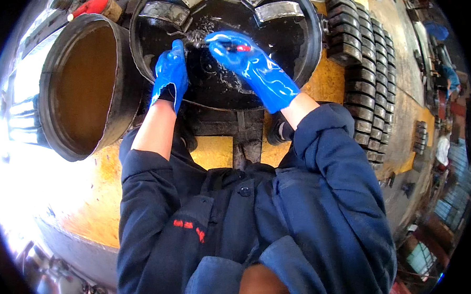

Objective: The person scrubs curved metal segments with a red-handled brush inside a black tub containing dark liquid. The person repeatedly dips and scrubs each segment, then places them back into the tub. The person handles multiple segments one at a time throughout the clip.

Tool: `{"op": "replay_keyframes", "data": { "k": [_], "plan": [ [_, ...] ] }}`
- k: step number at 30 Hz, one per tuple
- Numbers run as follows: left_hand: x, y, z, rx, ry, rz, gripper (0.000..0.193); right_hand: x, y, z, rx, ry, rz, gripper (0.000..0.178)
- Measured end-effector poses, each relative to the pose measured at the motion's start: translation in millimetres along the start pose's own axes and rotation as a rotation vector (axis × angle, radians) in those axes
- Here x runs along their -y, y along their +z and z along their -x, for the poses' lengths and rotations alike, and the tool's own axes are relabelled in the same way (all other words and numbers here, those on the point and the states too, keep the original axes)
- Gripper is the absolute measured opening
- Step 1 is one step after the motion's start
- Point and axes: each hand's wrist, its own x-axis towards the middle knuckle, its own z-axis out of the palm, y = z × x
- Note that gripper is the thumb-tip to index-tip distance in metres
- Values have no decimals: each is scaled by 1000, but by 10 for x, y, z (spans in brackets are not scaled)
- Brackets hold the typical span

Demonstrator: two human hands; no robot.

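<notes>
Both hands wear long blue rubber gloves above a round black basin (207, 98) with dark, wet contents. My right hand (234, 52) is closed around a tool whose red handle (243, 48) shows at the glove; its dark working end points left toward my other hand. My left hand (170, 71) is closed, thumb up, near the basin's left side; whatever its fingers hold is hidden. Between the hands lies a dark, glistening patch that is hard to make out. Curved metal blocks (279, 11) sit around the basin's far inner rim.
To the left stands a wide tub (125, 83) of brown liquid, with a red object (90, 6) behind it. Long rows of dark ridged blocks (359, 89) are stacked at the right on a yellowish surface. My legs straddle a dark support below the basin.
</notes>
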Motion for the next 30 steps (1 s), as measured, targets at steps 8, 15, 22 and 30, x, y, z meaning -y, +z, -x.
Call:
{"op": "replay_keyframes", "data": {
  "k": [8, 15, 22, 30],
  "plan": [
    [-296, -81, -20, 34, 187, 117, 46, -1039, -426, 209, -163, 697, 467, 21],
    [-292, 110, -255, 85, -88, 499, 54, -279, -97, 423, -109, 1007, 488, 45],
    [-237, 343, -475, 265, -104, 1131, 57, 254, -428, 269, 35, 1110, 374, 47],
    [-1025, 404, -324, 251, -170, 793, 80, -335, -446, 681, -495, 976, -505, 35]
  ]
}}
